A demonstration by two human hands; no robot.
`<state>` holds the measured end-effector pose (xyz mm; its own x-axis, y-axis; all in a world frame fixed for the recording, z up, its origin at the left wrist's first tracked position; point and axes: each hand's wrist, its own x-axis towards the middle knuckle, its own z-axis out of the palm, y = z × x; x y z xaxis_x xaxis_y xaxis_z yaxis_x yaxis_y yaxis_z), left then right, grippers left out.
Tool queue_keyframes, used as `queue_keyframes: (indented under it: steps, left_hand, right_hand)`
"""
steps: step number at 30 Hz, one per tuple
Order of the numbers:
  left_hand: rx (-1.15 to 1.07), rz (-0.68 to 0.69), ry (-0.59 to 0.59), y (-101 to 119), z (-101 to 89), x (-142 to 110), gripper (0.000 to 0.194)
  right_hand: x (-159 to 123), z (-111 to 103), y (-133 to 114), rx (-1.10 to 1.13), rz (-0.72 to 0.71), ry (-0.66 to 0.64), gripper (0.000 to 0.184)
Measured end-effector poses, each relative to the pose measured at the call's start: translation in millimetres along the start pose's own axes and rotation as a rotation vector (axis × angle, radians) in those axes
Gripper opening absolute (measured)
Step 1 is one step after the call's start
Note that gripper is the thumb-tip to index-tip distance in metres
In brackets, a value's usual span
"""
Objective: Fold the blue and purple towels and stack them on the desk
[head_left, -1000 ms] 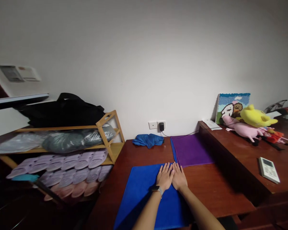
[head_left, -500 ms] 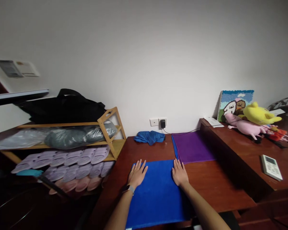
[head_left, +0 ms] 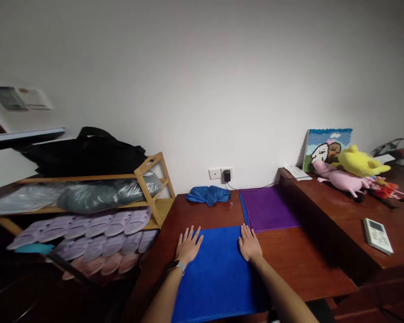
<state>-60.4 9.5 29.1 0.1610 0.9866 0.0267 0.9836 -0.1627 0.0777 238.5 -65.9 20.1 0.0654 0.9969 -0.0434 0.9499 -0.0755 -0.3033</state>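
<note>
A blue cloth (head_left: 218, 273) lies spread flat on the reddish-brown wooden table (head_left: 299, 260). On its far left corner rests my left hand (head_left: 188, 246), palm down with fingers stretched out; a watch is on that wrist. My right hand (head_left: 249, 243) lies flat on the far right corner, fingers extended. Just beyond it is a folded purple cloth (head_left: 271, 208), with a blue edge showing along its left side. Near the wall sits a crumpled blue cloth (head_left: 208, 195), touched by neither hand.
A wooden rack (head_left: 154, 193) on the left holds a black bag (head_left: 87, 154) and rows of lilac and pink clogs (head_left: 110, 224). A plugged-in adapter (head_left: 227, 175) trails a cable rightward. On the raised right surface are plush toys (head_left: 359, 162) and a white calculator-like device (head_left: 378, 235).
The whole view has shifted slightly, so things sit a little lower and further left. Both hands stay flat on the same corners of the blue cloth.
</note>
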Motion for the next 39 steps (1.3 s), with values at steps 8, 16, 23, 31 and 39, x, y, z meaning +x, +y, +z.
queue_keyframes:
  steps: [8, 16, 23, 31, 39]
  left_hand:
    - [-0.089, 0.380, 0.162, 131, 7.9, -18, 0.069]
    - [-0.210, 0.406, -0.001, 179, 23.3, -26, 0.070]
    - [-0.128, 0.188, -0.032, 86, 8.5, -20, 0.082]
    - [-0.029, -0.027, 0.042, -9, 15.8, -12, 0.086]
    - [-0.030, -0.044, 0.038, -10, 15.1, -1, 0.083]
  right_hand:
    - [2, 5, 3, -0.013, -0.018, 0.015, 0.068]
    - [1, 9, 7, -0.086, -0.060, -0.002, 0.066]
    - [-1, 1, -1, -0.018, 0.001, 0.032, 0.069]
    - [-1, 6, -1, -0.059, -0.003, 0.059, 0.069]
    - [14, 7, -8, -0.086, 0.009, 0.041, 0.069]
